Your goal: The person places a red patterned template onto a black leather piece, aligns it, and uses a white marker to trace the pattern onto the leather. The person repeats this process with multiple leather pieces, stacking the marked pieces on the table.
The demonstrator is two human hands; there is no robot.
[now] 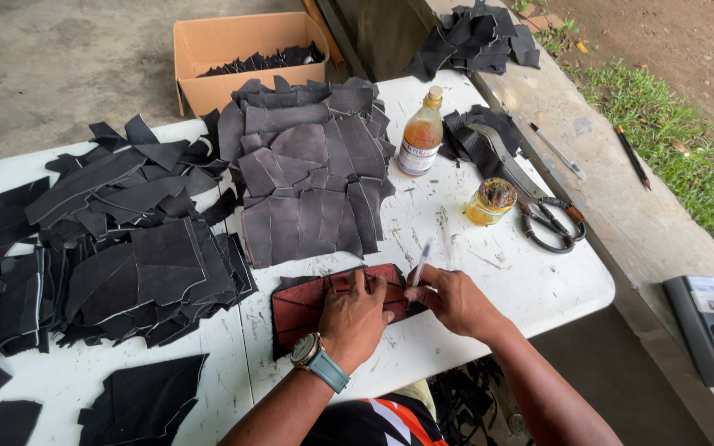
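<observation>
Two hands are at work at the near edge of the white table (539,289). Our left hand (355,318) lies flat, fingers spread and pressing down on a reddish-brown template (316,301), which sits on top of a dark leather piece whose edge shows around it. Our right hand (454,299) has its fingers pinched together on a silver pen (421,264), the tip meeting the template's right end. The template's long axis runs left to right across us, so it stretches away leftward from the pen fingers, under the left palm; the left hand is the one over it, the right sits just beside its end. On the left wrist we see one watch (307,351) with a teal strap.

Farther out we count one small open jar (489,201) with yellowish contents, one pair of large scissors (530,198) just right of it, and one bottle (421,132) of amber liquid. Cut dark leather pieces (307,173) lie in heaps too many to count: a fanned stack in the middle and a looser spread to the left.

Beyond the table we see one cardboard box (233,49) holding more dark pieces. On the concrete ledge (621,215) to the right lie two pens or pencils (557,150), another heap of scraps (477,37), and one flat grey device (712,330) near us.
</observation>
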